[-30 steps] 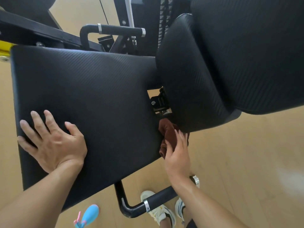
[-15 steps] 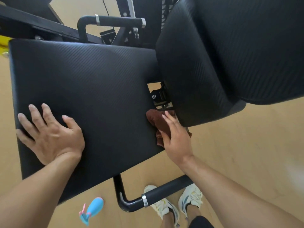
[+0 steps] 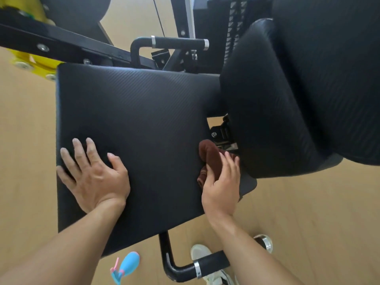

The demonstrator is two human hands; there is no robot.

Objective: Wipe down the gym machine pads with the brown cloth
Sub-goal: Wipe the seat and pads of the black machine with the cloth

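The black seat pad (image 3: 144, 124) of the gym machine fills the middle of the view, with the black back pad (image 3: 287, 99) rising at the right. My left hand (image 3: 94, 173) lies flat on the seat pad's near left part, fingers spread, holding nothing. My right hand (image 3: 222, 186) grips the bunched brown cloth (image 3: 209, 155) and presses it against the seat pad's right edge, in the gap below the back pad. Part of the cloth is hidden under my fingers.
A black handle bar (image 3: 178, 43) sticks out behind the seat, and another handle (image 3: 205, 266) sits below it by my white shoes (image 3: 201, 251). A blue and pink spray bottle (image 3: 125, 266) lies on the wooden floor (image 3: 308, 223). Yellow machine parts (image 3: 30, 62) are at the far left.
My right hand has slid the cloth up along the seat pad's right edge toward the gap under the back pad. My left hand stays flat on the pad.
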